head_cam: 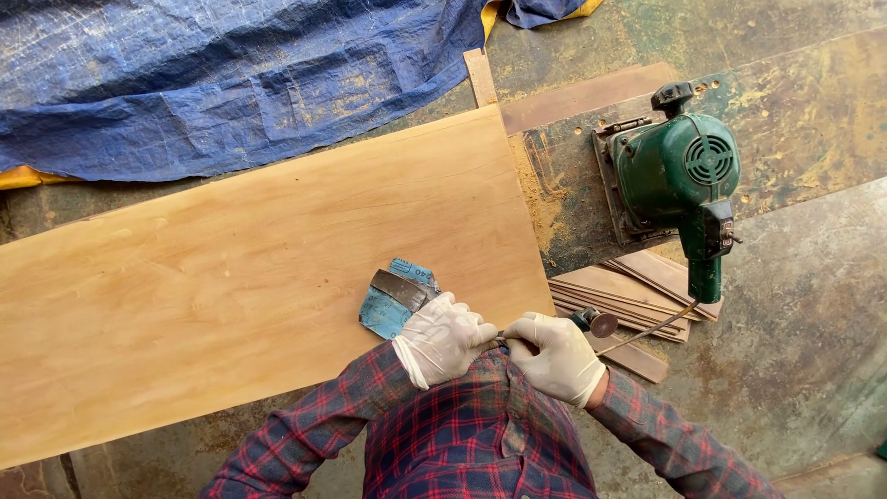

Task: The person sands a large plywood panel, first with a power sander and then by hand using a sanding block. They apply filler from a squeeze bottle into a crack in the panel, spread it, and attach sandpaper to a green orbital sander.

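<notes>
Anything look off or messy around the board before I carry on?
Mostly sawdust, spilled on the bench along the wooden board's right end beside the green power saw. The thin wood strips below lie fanned and askew.

Head view, looking down. Person wears a long-sleeved plaid flannel shirt, red and navy check with thin pale lines crossing the pattern. Button placket runs down the chest centre; collar edge shows at the top of it. Both sleeves reach fully to the wrists. Left hand is covered by a thin, whitish, disposable latex-type glove, its cuff rolled and bunched over the shirt sleeve end. Right hand wears the same kind of glove, wrinkled across the knuckles, cuff meeting the plaid sleeve.
</notes>
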